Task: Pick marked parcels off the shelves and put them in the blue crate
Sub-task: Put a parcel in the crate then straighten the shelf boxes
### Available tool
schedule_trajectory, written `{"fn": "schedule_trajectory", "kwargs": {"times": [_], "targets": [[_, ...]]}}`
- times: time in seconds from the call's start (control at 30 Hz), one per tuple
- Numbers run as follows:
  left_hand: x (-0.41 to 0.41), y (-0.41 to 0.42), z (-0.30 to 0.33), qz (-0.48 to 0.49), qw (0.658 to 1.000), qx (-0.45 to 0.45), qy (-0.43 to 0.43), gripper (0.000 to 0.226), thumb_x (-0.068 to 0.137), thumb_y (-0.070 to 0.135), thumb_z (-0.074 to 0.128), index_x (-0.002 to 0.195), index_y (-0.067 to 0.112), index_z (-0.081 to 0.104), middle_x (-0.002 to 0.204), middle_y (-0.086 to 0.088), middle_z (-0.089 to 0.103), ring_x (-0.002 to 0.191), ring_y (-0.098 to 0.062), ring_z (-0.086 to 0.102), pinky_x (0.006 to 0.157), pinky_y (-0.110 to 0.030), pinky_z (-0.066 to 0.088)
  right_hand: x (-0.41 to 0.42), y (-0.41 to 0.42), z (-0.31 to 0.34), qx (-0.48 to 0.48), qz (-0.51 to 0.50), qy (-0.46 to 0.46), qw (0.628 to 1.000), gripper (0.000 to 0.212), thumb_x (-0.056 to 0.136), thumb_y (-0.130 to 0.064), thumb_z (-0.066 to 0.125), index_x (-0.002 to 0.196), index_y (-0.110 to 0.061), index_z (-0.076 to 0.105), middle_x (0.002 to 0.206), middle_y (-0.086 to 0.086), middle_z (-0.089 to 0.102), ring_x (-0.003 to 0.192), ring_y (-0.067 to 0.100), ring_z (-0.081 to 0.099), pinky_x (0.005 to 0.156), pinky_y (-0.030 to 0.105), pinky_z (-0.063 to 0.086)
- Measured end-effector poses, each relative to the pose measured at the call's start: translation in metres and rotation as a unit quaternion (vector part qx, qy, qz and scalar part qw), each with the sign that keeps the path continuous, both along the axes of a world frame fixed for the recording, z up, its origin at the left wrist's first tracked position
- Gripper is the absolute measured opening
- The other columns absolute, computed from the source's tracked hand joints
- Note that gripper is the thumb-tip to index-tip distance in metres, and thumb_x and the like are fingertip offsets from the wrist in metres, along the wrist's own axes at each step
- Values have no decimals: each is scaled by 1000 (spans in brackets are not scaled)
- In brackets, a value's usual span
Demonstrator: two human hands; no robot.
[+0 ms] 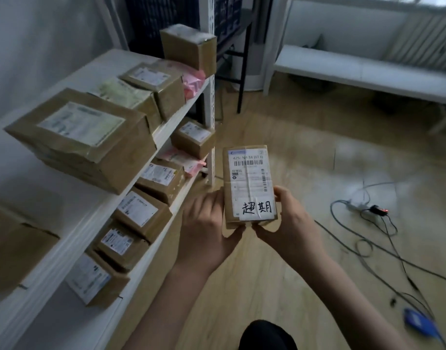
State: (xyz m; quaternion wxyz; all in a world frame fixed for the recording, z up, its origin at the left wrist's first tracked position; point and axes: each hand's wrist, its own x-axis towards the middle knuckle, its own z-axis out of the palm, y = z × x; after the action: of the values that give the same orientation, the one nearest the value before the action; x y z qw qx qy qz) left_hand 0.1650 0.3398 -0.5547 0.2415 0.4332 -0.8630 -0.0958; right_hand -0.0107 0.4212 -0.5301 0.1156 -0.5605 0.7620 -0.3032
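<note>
A small brown parcel with a white shipping label and a handwritten black mark near its lower end is held upright over the floor, just right of the shelves. My left hand grips its lower left side, and my right hand grips its lower right side. Both thumbs curl under its bottom edge. The white shelves at the left carry several brown labelled parcels on two levels. No blue crate shows in this view.
Pink soft packets lie among the boxes on both shelf levels. Cables and a power strip trail across the wooden floor at the right. A white bench stands at the back right. A blue object lies at the lower right.
</note>
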Motion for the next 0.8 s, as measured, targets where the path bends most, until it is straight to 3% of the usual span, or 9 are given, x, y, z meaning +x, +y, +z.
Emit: {"fn": "schedule_trajectory", "kwargs": {"times": [0.13,0.2,0.47,0.7,0.8], "targets": [[-16,16,44,-11,1000,20,-21,73,80,61,62,134,13,57,127,0,62,121,-22,55,98,-42,47,-12,22,48,22,-13,-11,1000,78,71,-30,86,137,-18,45,126,-5,62,108,14,61,73,12,36],[-22,27,68,-17,999,26,-36,74,79,62,62,135,13,57,127,1,62,120,-21,54,97,-42,46,-17,33,73,34,-21,-12,999,78,72,-30,86,138,-18,45,126,-5,62,109,16,61,70,11,31],[-44,68,176,-55,997,13,-57,77,76,61,75,133,12,58,125,0,63,116,-22,56,95,-40,45,-30,90,178,38,-77,-46,995,77,71,-27,86,136,-20,46,125,-7,62,107,16,62,73,22,40],[-73,72,247,-75,995,20,-62,78,79,67,64,135,13,56,126,1,64,118,-20,55,98,-39,45,-57,99,247,47,-88,-53,994,77,70,-27,86,134,-19,45,122,-4,64,107,20,63,77,38,55],[-96,63,269,-74,995,21,-57,79,79,65,69,135,12,56,126,0,64,118,-22,57,98,-41,46,-80,91,269,39,-87,-44,994,77,71,-27,86,135,-17,45,122,-1,64,108,19,63,76,32,53]]}}
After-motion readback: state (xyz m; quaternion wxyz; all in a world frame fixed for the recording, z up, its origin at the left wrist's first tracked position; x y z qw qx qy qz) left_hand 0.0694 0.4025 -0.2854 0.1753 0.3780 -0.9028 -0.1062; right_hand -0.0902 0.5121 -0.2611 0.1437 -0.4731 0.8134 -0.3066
